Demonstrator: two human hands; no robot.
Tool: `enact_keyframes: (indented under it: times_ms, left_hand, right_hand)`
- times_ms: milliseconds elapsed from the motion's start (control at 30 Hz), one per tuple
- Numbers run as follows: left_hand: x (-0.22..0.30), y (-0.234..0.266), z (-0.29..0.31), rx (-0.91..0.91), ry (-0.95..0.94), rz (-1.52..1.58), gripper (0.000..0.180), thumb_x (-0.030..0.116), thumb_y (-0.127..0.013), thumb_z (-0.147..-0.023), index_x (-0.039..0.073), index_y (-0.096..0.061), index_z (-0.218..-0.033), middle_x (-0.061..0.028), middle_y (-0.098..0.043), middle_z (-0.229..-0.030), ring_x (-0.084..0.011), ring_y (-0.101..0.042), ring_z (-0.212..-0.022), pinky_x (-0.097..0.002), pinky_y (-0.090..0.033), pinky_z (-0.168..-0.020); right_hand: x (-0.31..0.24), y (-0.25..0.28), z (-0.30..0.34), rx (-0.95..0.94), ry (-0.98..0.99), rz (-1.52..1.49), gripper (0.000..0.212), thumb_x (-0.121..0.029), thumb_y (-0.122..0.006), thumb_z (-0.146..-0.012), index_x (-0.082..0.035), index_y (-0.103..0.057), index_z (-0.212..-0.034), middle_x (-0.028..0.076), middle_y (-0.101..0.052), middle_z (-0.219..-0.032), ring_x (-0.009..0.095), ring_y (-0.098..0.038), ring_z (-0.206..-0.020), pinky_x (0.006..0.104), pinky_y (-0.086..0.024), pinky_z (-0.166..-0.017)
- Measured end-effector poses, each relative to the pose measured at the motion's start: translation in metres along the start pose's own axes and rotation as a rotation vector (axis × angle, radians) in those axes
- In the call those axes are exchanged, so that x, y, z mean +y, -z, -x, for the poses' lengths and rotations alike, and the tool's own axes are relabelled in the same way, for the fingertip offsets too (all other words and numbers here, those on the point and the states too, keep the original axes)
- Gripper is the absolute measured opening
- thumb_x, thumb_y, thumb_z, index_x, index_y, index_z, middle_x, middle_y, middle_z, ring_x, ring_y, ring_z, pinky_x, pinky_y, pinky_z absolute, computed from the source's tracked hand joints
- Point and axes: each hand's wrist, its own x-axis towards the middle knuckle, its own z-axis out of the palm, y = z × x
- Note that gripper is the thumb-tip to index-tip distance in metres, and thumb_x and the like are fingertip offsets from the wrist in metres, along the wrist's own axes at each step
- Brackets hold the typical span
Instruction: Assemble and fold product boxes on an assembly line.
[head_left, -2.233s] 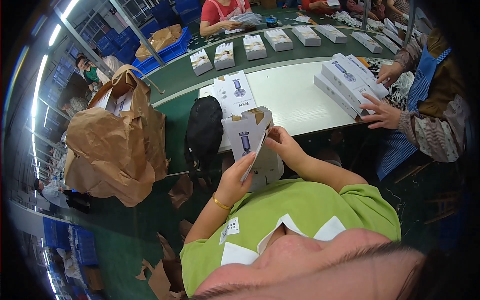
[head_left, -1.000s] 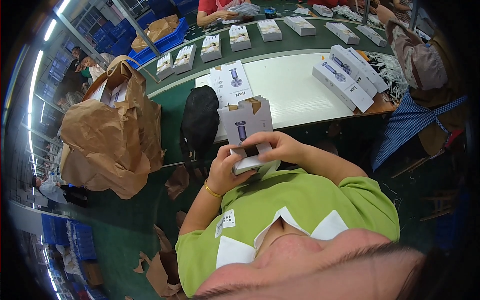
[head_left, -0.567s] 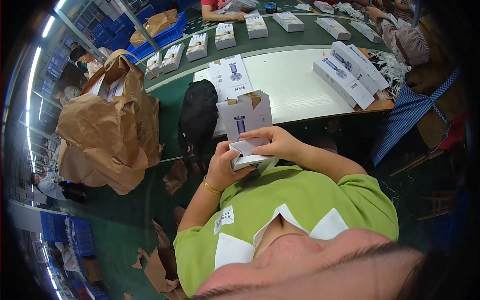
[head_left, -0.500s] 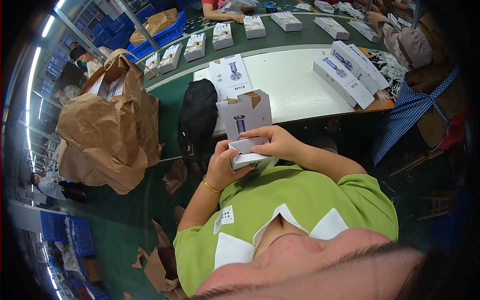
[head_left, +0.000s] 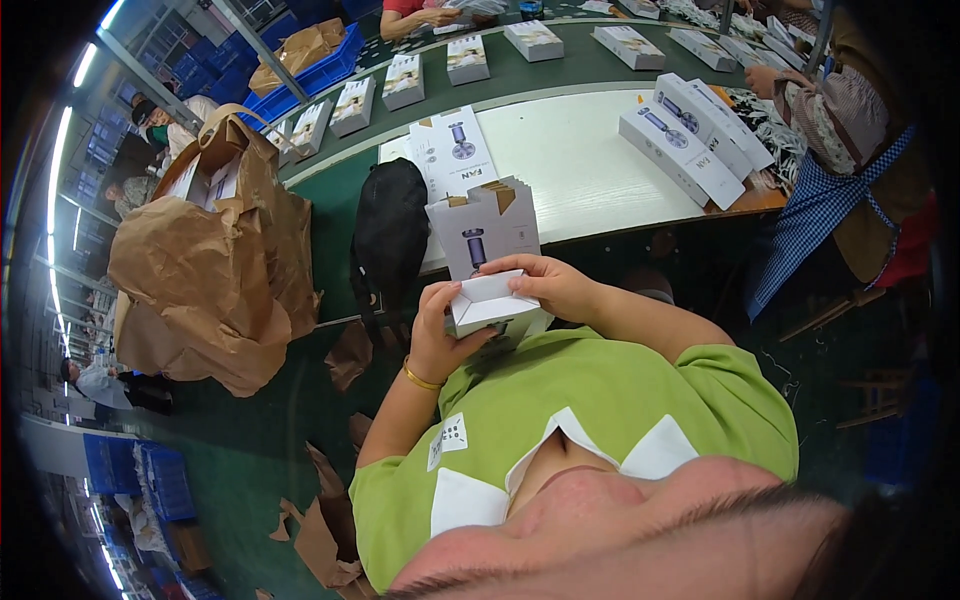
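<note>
In front of my body I hold a white carton (head_left: pixel 492 314), its near end standing up with white inner faces showing. My left hand (head_left: pixel 437 330) wraps the carton's left side, thumb along the near face. At its far right edge my right hand (head_left: pixel 548 284) grips with bent fingers, the thumb at the end's rim. Just beyond, a bundle of flattened white cartons (head_left: pixel 485 232) printed with a purple fan leans against the table edge; my right fingertips lie close to its lower part. What is inside the held carton cannot be seen.
More flat cartons (head_left: pixel 450 150) lie on the white table (head_left: pixel 560 145), beside a black bag (head_left: pixel 390 225). Several boxes (head_left: pixel 690 140) sit at its right end. Behind runs a green conveyor (head_left: pixel 500 88) with white boxes. A large brown paper bag (head_left: pixel 215 270) stands left; co-workers sit beyond.
The carton's end flap, earlier folded down under my right thumb, now stands up and shows its inside. My right thumb has shifted slightly. The boxes on the conveyor have moved left.
</note>
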Motion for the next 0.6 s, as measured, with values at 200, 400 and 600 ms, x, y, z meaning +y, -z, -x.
enact_keyframes:
  times_ms: [200, 400, 600]
  left_hand:
    - [-0.001, -0.001, 0.0, -0.007, 0.024, 0.052, 0.076, 0.018, -0.083, -0.066, 0.005, -0.039, -0.128, -0.0154, -0.048, -0.115, -0.0286, -0.051, -0.102, -0.0354, -0.044, -0.088]
    - [0.0, -0.002, 0.007, 0.27, 0.138, 0.159, 0.072, 0.019, -0.078, -0.075, 0.003, -0.035, -0.131, -0.0157, -0.045, -0.121, -0.0261, -0.05, -0.106, -0.037, -0.042, -0.092]
    - [0.004, -0.013, -0.015, 0.177, 0.287, 0.217, 0.083, 0.013, -0.069, -0.078, 0.003, -0.019, -0.144, -0.0174, -0.021, -0.149, -0.0296, -0.024, -0.137, -0.0447, -0.026, -0.109]
  right_hand:
    - [-0.007, -0.002, 0.003, 0.011, 0.093, 0.157, 0.055, -0.016, -0.055, -0.093, -0.005, -0.033, -0.143, 0.012, -0.046, -0.136, 0.02, -0.044, -0.125, 0.0339, -0.033, -0.107]
    - [0.01, 0.011, 0.009, -0.023, 0.267, 0.556, 0.084, -0.015, -0.074, -0.076, -0.005, -0.025, -0.144, 0.012, -0.044, -0.134, 0.02, -0.04, -0.125, 0.0358, -0.028, -0.108]
    - [-0.057, 0.04, 0.038, 0.367, 0.365, 0.685, 0.067, -0.01, -0.072, -0.077, -0.004, -0.043, -0.137, 0.006, -0.055, -0.122, 0.014, -0.05, -0.113, 0.0308, -0.039, -0.099]
